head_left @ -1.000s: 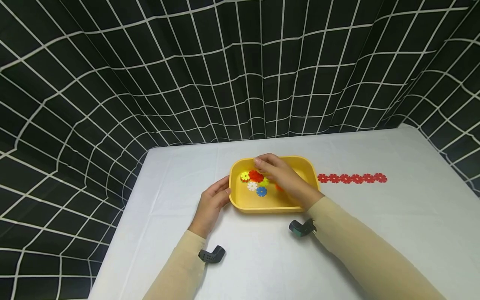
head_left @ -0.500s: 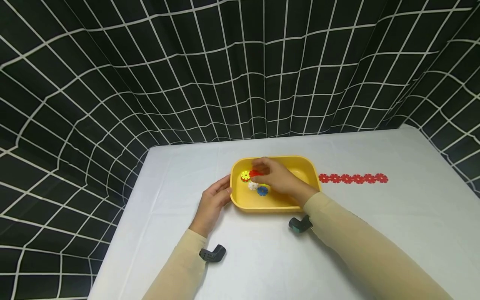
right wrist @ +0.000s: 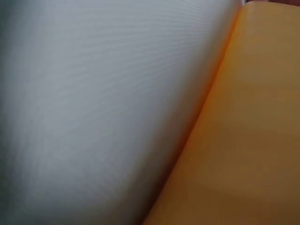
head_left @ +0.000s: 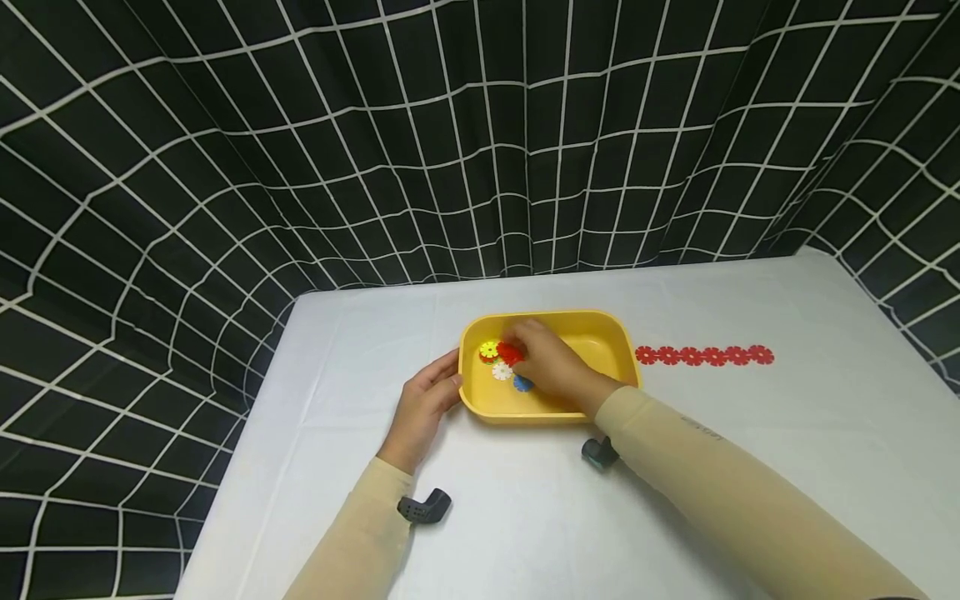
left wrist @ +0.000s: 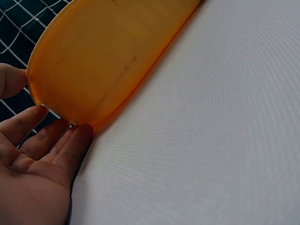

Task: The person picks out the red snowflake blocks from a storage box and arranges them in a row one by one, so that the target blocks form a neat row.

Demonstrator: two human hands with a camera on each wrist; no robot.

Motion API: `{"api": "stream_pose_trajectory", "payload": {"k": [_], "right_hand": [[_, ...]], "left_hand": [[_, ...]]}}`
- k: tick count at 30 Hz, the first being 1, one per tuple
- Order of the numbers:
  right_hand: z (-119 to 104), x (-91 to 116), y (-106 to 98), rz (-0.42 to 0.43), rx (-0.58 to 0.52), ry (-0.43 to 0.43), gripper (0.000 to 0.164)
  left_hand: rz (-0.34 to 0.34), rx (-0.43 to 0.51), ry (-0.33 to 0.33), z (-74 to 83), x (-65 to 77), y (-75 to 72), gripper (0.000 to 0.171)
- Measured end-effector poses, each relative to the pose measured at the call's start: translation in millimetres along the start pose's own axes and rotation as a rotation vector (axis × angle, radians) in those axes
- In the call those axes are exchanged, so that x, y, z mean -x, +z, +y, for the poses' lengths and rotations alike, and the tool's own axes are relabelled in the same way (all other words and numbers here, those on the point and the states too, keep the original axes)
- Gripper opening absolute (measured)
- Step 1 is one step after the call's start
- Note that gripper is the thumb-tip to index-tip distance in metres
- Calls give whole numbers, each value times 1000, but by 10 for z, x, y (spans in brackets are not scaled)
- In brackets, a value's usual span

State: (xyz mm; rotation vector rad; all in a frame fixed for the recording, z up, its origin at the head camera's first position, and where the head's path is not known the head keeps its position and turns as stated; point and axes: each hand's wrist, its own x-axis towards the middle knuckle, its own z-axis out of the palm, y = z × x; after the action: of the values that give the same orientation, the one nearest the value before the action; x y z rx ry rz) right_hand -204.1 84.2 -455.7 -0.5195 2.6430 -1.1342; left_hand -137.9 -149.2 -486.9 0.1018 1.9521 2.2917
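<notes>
1. Right hand (head_left: pixel 553 364): grip curled in at a red piece (head_left: pixel 510 353), fingers bunched over it. Can't tell if the pinch is fully made; right wrist view shows mainly box wall and tabletop.
2. Change: fingers were spread wider half a second ago, now drawn in at the red. My read: at the picking point, red likely being singled out.
3. Red piece is inside the yellow box (head_left: pixel 517 419), left part. Yellow piece (head_left: pixel 489 349) and white piece (head_left: pixel 502 372) just beside; blue piece (head_left: pixel 522 384) partly hidden by the hand.
4. Left hand (head_left: pixel 418 412): fingertips against box's left end, not clenched; same spot as before, probably steadying.
5. Row of red pieces (head_left: pixel 714 357) lies right of box on white tabletop (head_left: pixel 510 517), unchanged.
</notes>
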Motion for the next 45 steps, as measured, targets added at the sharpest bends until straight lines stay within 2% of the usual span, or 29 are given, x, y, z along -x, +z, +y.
{"api": "stream_pose_trajectory", "payload": {"k": [7,15,18,22,29,36,45], "right_hand": [[-14,11,3,17,50,1,39],[-66,26,-37,59,80,85,29],[-57,21,-39,69,89,89,23],[-49,14,-35,81,102,73,17],[-45,9,-6,64,86,48,18],[-30,12,8,21,66,-5,33],[-30,8,12,12,86,-2,21]], "left_hand": [[6,-17,-6,0,1,0,49],[-3,-18,-1,-8,-6,-3,49],[-2,-14,-1,-1,0,0,49],[-3,-10,-2,6,7,2,49],[-2,-18,-2,11,3,0,49],[-2,-11,2,13,8,3,49],[-2,-5,4,2,7,-5,49]]}}
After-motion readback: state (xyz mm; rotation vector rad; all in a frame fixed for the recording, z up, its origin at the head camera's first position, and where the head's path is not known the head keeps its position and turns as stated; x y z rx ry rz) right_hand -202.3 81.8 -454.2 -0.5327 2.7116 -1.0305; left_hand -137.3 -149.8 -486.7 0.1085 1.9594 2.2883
